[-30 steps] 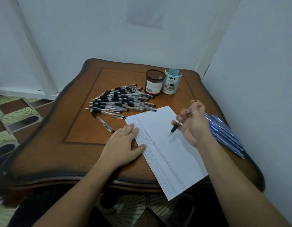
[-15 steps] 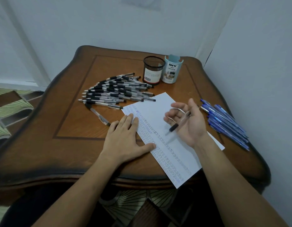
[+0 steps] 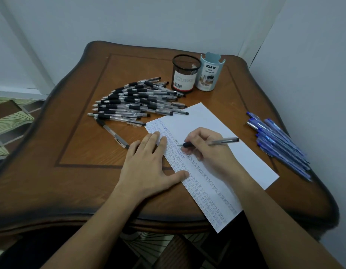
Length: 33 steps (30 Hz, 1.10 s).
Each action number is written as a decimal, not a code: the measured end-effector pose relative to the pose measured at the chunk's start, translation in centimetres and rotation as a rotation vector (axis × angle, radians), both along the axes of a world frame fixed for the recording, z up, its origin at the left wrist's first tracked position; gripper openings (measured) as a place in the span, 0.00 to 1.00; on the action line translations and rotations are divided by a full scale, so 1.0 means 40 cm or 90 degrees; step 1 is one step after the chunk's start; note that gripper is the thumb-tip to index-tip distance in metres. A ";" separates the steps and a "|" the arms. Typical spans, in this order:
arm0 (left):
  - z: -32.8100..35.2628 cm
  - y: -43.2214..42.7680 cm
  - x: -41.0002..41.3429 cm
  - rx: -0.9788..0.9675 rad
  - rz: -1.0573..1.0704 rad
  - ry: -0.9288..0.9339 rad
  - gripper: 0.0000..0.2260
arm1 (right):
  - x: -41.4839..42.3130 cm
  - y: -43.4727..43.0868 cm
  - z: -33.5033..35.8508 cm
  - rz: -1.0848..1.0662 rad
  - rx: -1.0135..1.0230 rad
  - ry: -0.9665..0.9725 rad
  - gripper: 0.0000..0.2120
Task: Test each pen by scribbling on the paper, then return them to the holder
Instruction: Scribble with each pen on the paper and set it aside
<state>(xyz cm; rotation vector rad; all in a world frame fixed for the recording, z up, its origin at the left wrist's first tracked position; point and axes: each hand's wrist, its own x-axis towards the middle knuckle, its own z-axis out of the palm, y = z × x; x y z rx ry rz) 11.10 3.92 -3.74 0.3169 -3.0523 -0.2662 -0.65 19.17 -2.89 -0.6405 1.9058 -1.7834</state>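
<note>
- Pen (image 3: 211, 142): black grip, clear barrel. My right hand (image 3: 205, 152) pinches it in a writing hold, fingers curled round it.
- Tip points at the paper (image 3: 207, 117), by the head of the newest scribble column. Cannot tell if it touches.
- Left hand (image 3: 149, 164): flat, fingers straight, pressing the sheet's left edge. Holds nothing.
- Holder (image 3: 184, 74): far side of the table, well apart from the pen.
- To do it well, I judge: keep the sheet pinned, press lightly, make one short mark in the next free spot and watch for ink.
- Change: half a second ago the pen lay loose across my half-open right hand, above the sheet. Now it is gripped, with the tip down. The left hand has stayed put.
</note>
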 end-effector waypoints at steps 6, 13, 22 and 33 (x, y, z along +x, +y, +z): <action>-0.005 0.000 -0.001 -0.014 -0.009 -0.004 0.50 | -0.005 -0.002 -0.021 -0.022 0.042 0.036 0.21; -0.009 0.003 -0.003 -0.020 -0.009 -0.010 0.50 | -0.002 -0.026 -0.034 -0.052 0.033 0.061 0.20; -0.004 0.001 -0.003 -0.010 -0.014 -0.039 0.51 | 0.001 -0.023 -0.035 -0.055 0.016 0.081 0.20; -0.007 -0.001 -0.002 -0.003 -0.016 -0.039 0.51 | 0.000 -0.024 -0.034 -0.060 0.025 0.085 0.20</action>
